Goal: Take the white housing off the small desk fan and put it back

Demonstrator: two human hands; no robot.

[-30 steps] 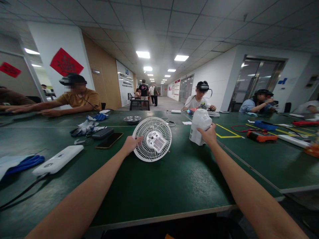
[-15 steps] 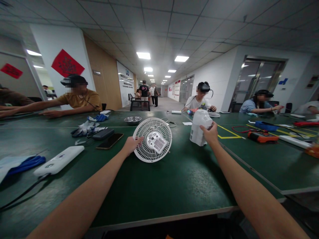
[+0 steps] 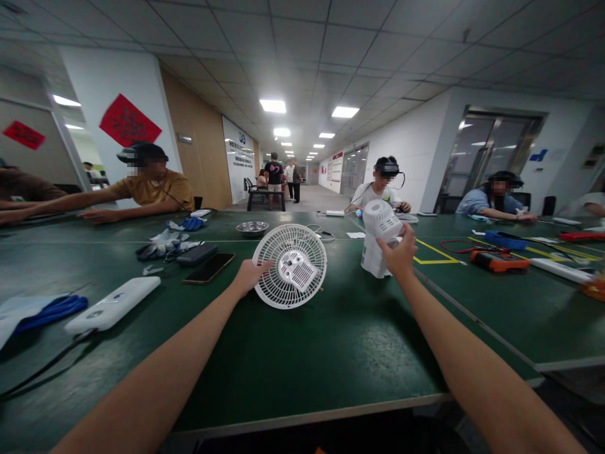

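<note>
Near a phone (image 3: 208,268) and shiny bowl (image 3: 252,228), reaches far forward, holding fan cover (image 3: 297,268) in left hand (image 3: 247,276), white fan body (image 3: 376,247) in right hand (image 3: 399,253).

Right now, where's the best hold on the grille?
Probably its left rim, coming from the left and pinching front to back: the grille is tilted with its broad face toward you, leaving a thin edge there. The left grip holds that side.
</note>
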